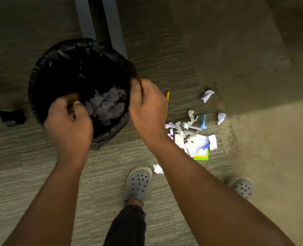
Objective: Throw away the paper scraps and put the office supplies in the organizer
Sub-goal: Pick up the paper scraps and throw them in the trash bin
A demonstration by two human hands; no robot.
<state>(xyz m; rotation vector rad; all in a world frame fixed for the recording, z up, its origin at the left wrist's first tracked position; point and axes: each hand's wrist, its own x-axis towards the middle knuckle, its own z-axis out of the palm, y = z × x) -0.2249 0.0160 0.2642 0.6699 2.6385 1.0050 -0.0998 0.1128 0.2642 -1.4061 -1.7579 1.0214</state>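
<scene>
A bin with a black liner (46, 68) stands on the carpet, with crumpled paper scraps (108, 105) lying inside it. My left hand (69, 119) hovers over the bin's near rim, fingers curled and palm down. My right hand (147, 107) is at the right rim with its fingertips bent toward the liner. What either palm holds is hidden. To the right, a pile of scraps and supplies (191, 139) lies on the floor. In and around it are a yellow pencil (167, 103), a blue marker (203, 121) and a green note pad (202, 156).
Loose paper balls lie at the far right (207, 95), further right (221, 118) and by my foot (158, 169). Two grey desk legs (113, 20) rise behind the bin. A chair caster (14, 116) is at the left. My feet in grey clogs (138, 181) stand below.
</scene>
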